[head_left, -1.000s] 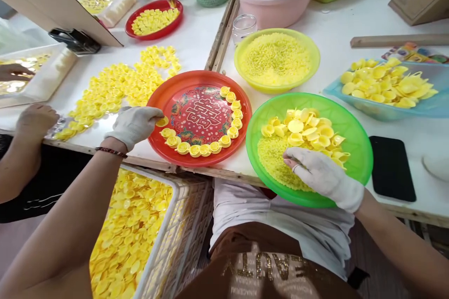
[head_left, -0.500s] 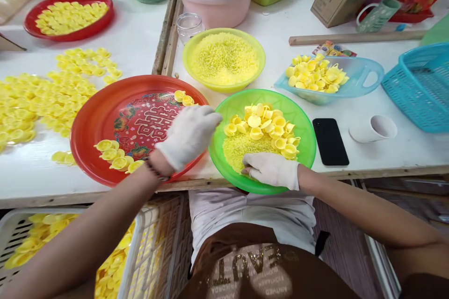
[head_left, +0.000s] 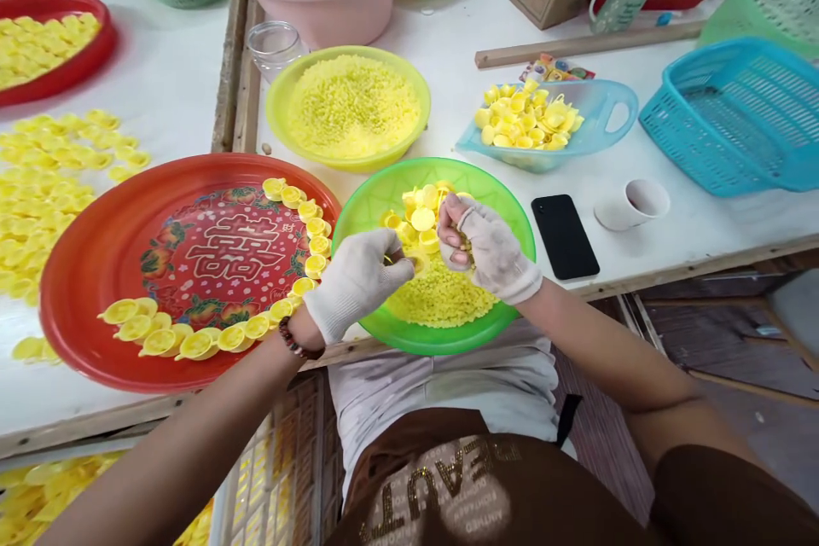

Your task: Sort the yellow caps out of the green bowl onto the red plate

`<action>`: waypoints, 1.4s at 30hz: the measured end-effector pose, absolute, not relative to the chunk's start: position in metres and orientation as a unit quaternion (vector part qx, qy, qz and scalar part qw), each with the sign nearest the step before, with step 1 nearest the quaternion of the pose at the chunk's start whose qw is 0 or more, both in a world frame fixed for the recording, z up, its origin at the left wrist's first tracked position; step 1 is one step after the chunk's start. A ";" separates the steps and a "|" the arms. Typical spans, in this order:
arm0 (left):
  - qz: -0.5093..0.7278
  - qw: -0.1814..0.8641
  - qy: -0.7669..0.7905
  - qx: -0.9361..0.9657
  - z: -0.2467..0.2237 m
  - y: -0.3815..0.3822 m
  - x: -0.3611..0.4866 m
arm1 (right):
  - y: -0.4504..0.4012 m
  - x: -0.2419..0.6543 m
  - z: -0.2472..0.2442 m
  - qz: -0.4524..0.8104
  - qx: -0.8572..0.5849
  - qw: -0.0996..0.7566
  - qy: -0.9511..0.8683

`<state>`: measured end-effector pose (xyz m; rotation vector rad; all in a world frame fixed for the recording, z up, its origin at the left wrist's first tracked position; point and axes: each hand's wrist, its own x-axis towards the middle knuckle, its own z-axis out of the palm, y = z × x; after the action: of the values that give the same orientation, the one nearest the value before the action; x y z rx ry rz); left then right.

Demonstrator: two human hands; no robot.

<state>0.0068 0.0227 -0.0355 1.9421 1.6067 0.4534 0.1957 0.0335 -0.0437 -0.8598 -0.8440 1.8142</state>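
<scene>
My left hand, in a white glove with bare fingertips, pinches a small yellow plastic cup above the green bowl. Facing it, my gloved right hand is curled closed around some yellow pellets, a few of which show between the fingers. Beneath both hands the bowl holds loose yellow pellets and a heap of yellow cups with attached lids. At the left, a red tray carries a curved row of cups along its edge.
Behind the green bowl stands a yellow bowl of pellets, with a glass jar beside it. A blue scoop with cups, a black phone, a white paper cup and a blue basket occupy the right. More cups lie left.
My right hand has risen from the pellets and turned, fingers curled. My left hand has come from the heaped cups' left side to face it. The view has shifted, moving the table's things leftward.
</scene>
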 end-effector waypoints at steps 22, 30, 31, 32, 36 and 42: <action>0.325 0.577 0.536 0.524 -0.051 0.005 0.020 | 0.026 0.194 -0.041 0.651 -0.350 0.554 -0.383; 0.366 0.595 0.547 0.461 -0.050 0.005 0.017 | 0.008 0.221 -0.056 0.381 -0.442 0.343 -0.736; 0.362 0.585 0.547 0.478 -0.050 0.004 0.017 | 0.008 0.219 -0.057 0.392 -0.445 0.334 -0.733; 0.357 0.577 0.546 0.491 -0.050 0.003 0.017 | 0.009 0.218 -0.058 0.420 -0.442 0.328 -0.721; 0.356 0.606 0.537 0.466 -0.052 0.001 0.016 | 0.016 0.213 -0.059 0.566 -0.401 0.341 -0.635; 0.395 0.613 0.531 0.432 -0.049 0.001 0.016 | 0.015 0.220 -0.055 0.549 -0.402 0.332 -0.653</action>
<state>0.0162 0.0009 -0.0492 0.9966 1.2236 0.9115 0.2202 0.0154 -0.0552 -1.0495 -1.7067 1.4339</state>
